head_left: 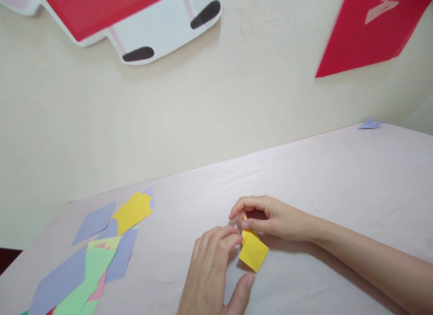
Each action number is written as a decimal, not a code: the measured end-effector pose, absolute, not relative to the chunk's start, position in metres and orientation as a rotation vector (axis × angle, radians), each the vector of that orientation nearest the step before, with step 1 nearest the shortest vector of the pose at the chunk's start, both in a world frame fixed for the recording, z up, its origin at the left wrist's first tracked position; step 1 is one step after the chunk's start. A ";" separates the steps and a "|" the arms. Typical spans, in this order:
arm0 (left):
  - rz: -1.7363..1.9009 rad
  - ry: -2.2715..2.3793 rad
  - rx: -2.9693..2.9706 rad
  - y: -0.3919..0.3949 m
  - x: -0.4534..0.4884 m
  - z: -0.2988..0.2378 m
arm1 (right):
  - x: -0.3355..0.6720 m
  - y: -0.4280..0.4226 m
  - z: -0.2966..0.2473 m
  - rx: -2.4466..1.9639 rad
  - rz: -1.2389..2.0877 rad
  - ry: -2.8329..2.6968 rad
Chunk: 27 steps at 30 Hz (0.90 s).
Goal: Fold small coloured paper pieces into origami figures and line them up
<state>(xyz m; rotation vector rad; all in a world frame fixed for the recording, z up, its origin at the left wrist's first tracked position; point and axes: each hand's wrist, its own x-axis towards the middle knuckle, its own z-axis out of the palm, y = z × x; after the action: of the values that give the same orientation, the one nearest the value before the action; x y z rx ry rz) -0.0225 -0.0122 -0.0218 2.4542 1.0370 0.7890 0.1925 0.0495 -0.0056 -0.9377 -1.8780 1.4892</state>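
A pale wall (203, 112) backs a light-coloured table (158, 274). The yellow folded paper (254, 253) is on the table's near side, between the 2 hands. The right hand (282, 219) has its thumb and fingers clamped on the upper, pointed part; the left hand (209, 265) has its thumb well apart from its fingers, whose tips are at the paper's left edge, contact unclear. The folding seems partly done: a small squarish shape with a point is made, but how many folds remain cannot be told. A folded blue-violet paper piece (371, 124) sits far right; flat blue-violet (94, 221), yellow (133, 212) and green sheets (88, 279) lie left. The red wall sheet (365, 44) bears a pale, cut-off mark, unreadable; no brand or label shows.
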 end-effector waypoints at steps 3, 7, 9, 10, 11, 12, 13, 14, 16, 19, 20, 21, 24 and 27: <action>0.804 1.053 2.560 -0.004 -0.022 -0.014 | 0.187 0.049 -0.006 -0.961 1.177 -2.097; 0.723 0.906 2.596 0.002 -0.018 -0.010 | 0.182 0.049 -0.009 -0.949 0.919 -2.187; 0.690 0.930 2.572 0.003 -0.017 -0.010 | 0.183 0.049 -0.011 -0.957 0.884 -2.145; 0.676 0.943 2.566 0.004 -0.017 -0.010 | 0.184 0.049 -0.010 -0.956 0.878 -2.131; 0.664 0.953 2.566 0.004 -0.018 -0.011 | 0.186 0.049 -0.008 -0.947 0.888 -2.135; 0.656 0.961 2.570 0.004 -0.018 -0.012 | 0.189 0.049 -0.005 -0.930 0.919 -2.159; 0.653 0.966 2.578 0.005 -0.018 -0.012 | 0.193 0.047 -0.001 -0.908 0.964 -2.198; 0.659 0.967 2.591 0.005 -0.019 -0.013 | 0.196 0.046 0.004 -0.883 1.039 -2.258; 0.686 0.965 2.615 0.004 -0.019 -0.014 | 0.204 0.041 0.014 -0.883 1.160 -2.325; 0.681 0.980 2.646 0.003 -0.018 -0.014 | 0.210 0.032 0.023 -0.948 1.240 -2.381; 0.669 0.988 2.658 0.003 -0.018 -0.014 | 0.209 0.029 0.024 -0.980 1.226 -2.390; 0.666 0.996 2.670 0.003 -0.018 -0.013 | 0.208 0.026 0.024 -1.008 1.198 -2.399; 0.706 0.995 2.704 0.004 -0.017 -0.012 | 0.201 0.021 0.020 -1.058 1.071 -2.433; 0.709 0.961 2.710 0.005 -0.017 -0.008 | 0.197 0.020 0.015 -1.030 0.996 -2.454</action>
<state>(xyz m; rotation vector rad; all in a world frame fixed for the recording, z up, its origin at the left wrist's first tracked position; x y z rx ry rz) -0.0171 0.0052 -0.0085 2.7097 0.9614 0.7089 0.1969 0.0203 0.0149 -1.0297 -2.4538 0.9960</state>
